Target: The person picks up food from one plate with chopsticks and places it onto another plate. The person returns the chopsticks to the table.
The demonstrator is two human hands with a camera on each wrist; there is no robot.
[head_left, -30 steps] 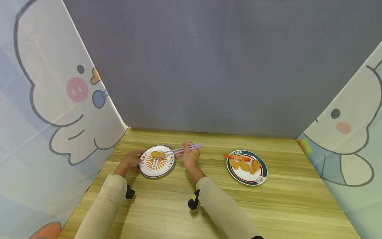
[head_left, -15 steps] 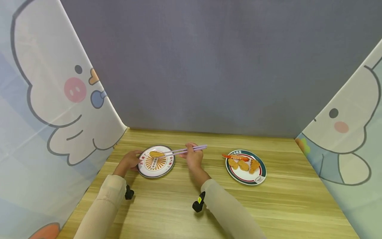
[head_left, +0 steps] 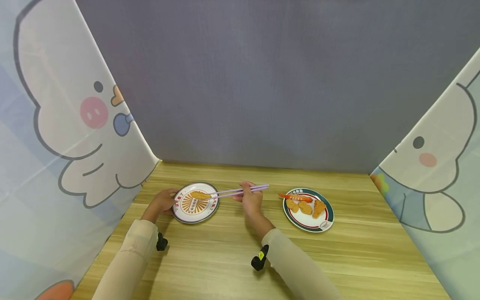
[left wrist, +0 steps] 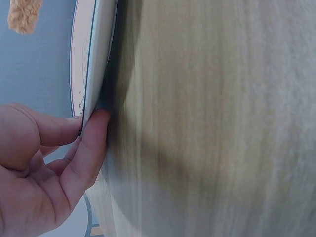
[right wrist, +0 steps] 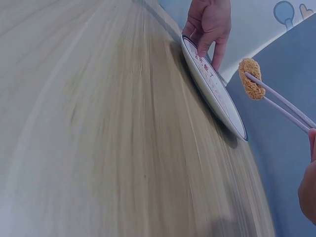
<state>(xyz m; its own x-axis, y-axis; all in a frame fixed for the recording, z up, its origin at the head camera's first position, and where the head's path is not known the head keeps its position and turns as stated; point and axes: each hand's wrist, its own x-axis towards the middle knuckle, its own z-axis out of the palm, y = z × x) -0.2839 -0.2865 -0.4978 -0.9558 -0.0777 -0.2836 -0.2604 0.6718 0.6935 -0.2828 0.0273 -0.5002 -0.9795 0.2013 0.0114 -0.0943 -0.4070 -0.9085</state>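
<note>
My left hand [head_left: 163,201] pinches the left rim of a white plate [left wrist: 101,54] with a sunburst print, thumb on top and fingers beneath in the left wrist view. My right hand [head_left: 250,201] holds a pair of lilac chopsticks [head_left: 240,191]. Their tips grip a golden fried nugget [right wrist: 252,79], which hangs above the plate, apart from it, in the right wrist view. From the head view the same nugget appears over the upper part of the print. Only part of the right hand shows at the edge of the right wrist view.
To the right stands a green-rimmed plate [head_left: 309,227] bearing a shrimp [head_left: 298,198] and several fried pieces [head_left: 305,208]. The wooden table [head_left: 210,262] meets a grey back panel [head_left: 255,91] and cartoon-printed side panels [head_left: 56,233].
My right hand has moved to the right, drawing the chopsticks along. The nugget has shifted slightly right over the plate. My left hand stays on the rim.
</note>
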